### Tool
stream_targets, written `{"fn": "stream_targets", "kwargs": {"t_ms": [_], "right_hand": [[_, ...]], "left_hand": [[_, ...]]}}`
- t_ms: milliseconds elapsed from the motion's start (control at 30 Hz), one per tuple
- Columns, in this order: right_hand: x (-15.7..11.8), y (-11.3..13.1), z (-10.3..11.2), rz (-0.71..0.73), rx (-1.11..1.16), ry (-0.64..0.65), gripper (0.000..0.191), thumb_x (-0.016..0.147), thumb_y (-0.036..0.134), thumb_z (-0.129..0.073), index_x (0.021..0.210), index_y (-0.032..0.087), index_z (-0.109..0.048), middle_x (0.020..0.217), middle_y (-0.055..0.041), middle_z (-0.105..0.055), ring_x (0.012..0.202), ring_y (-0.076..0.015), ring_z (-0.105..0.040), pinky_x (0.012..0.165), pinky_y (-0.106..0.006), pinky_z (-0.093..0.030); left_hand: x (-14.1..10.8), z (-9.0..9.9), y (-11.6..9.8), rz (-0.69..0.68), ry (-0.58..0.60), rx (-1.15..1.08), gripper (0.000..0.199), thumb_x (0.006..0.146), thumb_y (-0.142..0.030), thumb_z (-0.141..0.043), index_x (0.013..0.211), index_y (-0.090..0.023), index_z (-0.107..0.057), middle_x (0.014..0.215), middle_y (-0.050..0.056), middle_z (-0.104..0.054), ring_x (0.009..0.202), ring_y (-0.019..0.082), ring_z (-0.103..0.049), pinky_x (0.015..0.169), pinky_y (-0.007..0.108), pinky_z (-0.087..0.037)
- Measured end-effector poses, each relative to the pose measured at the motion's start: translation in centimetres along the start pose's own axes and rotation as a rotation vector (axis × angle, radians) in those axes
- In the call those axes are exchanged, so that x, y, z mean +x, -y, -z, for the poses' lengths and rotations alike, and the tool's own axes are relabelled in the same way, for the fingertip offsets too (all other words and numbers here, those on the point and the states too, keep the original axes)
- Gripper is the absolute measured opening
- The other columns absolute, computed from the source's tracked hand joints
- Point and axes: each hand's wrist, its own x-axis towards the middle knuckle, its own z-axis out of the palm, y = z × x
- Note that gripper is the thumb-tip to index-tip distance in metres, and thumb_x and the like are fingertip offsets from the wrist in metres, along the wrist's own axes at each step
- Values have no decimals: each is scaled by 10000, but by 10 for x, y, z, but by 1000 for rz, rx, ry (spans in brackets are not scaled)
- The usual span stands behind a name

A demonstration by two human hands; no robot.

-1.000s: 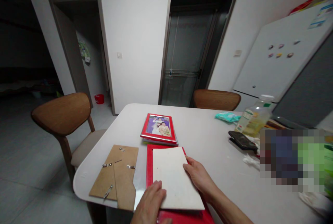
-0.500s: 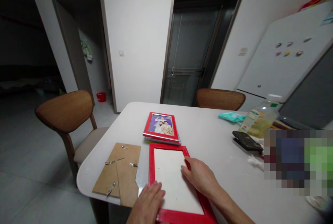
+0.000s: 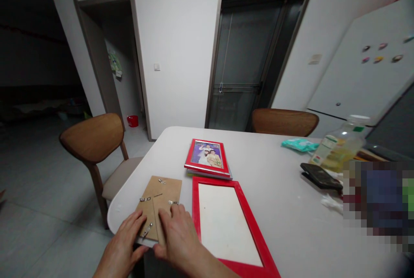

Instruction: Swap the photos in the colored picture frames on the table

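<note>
A brown picture frame backing board lies at the table's near left edge, its metal clips and fold-out stand facing up. My left hand is at its left near corner, fingers on top and thumb by the near edge. Over the stand on its right side, my right hand grips with bent fingers, thumb at the near end. Directly right of it is a red picture frame with a plain white panel inside. Beyond it, a smaller red framed photo rests on top of another flat item.
The white table carries a teal packet, a bottle of yellowish liquid and a black wallet-like object on the right. Wooden chairs stand at the left and far side.
Both my hands have left the large red frame and moved left onto the backing board. The view has turned slightly left. The frame stays on the table.
</note>
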Motion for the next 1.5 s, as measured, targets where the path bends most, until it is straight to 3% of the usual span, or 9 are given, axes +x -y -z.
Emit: {"fn": "stream_targets", "kwargs": {"t_ms": [100,233,367,467,700,867,1167,1367,1500], "right_hand": [[4,0,-1,5,119,-6,491,544,199,-570,1024,194,-469,998,-77,-458,934,-221,-415,778,-332,-369],[-2,-1,24,7,244,-45,502,557,166,-532,1056,182,-478,999,-77,-459,955,-206,-410,816,-313,-368],[-25,-18,60,47,289,-125,457,554,128,-501,1007,190,-523,1031,-73,-464,982,-194,-417,863,-326,-355],[-53,-49,80,-35,251,-114,451,575,125,-472,1017,200,-523,1088,-83,-464,1024,-203,-424,902,-371,-333],[-99,-108,93,-202,105,-98,411,601,197,-471,1002,210,-557,1094,-105,-504,1038,-238,-449,894,-400,-355],[-95,-118,80,-205,36,-107,408,615,188,-454,1009,181,-561,1105,-108,-499,1039,-224,-444,906,-383,-346],[-93,-129,58,-107,-120,-180,393,632,216,-480,1014,174,-564,1138,-125,-497,1048,-254,-443,882,-416,-361],[-96,-137,55,52,-251,-269,349,681,228,-472,1018,201,-558,1108,-111,-524,999,-237,-483,804,-388,-417],[-93,-137,56,259,-340,-291,320,716,237,-481,1027,257,-550,1094,-85,-533,997,-220,-481,779,-359,-421]], "left_hand": [[2,5,6,-8,-52,-32,436,578,-234,-639,1005,-190,-569,1077,118,-591,966,260,-561,797,364,-471],[10,20,-6,-46,-140,-81,410,634,-333,-626,1018,-206,-559,1074,100,-597,951,238,-572,785,323,-480],[23,28,-47,-132,-170,-123,442,659,-324,-628,1072,-214,-515,1118,98,-568,991,237,-548,809,328,-472],[32,21,-84,-242,-135,-215,469,674,-286,-629,1109,-204,-474,1138,110,-551,1029,230,-520,831,315,-464],[49,-11,-141,-348,99,-310,436,636,-255,-648,1031,-124,-518,1094,180,-566,1028,280,-511,820,383,-469],[55,-24,-142,-311,197,-242,413,618,-218,-654,1004,-115,-545,1090,189,-566,1016,300,-515,812,451,-454],[56,-18,-139,-242,289,-266,286,705,-179,-539,989,-145,-551,1085,139,-583,1052,290,-490,852,503,-401],[48,-27,-131,-407,257,-323,517,684,-457,-575,1082,-138,-489,1155,172,-522,1099,309,-437,877,513,-365],[46,-26,-129,-433,272,-351,486,700,-503,-541,1033,-151,-507,1154,145,-531,1085,280,-461,870,465,-394]]}}
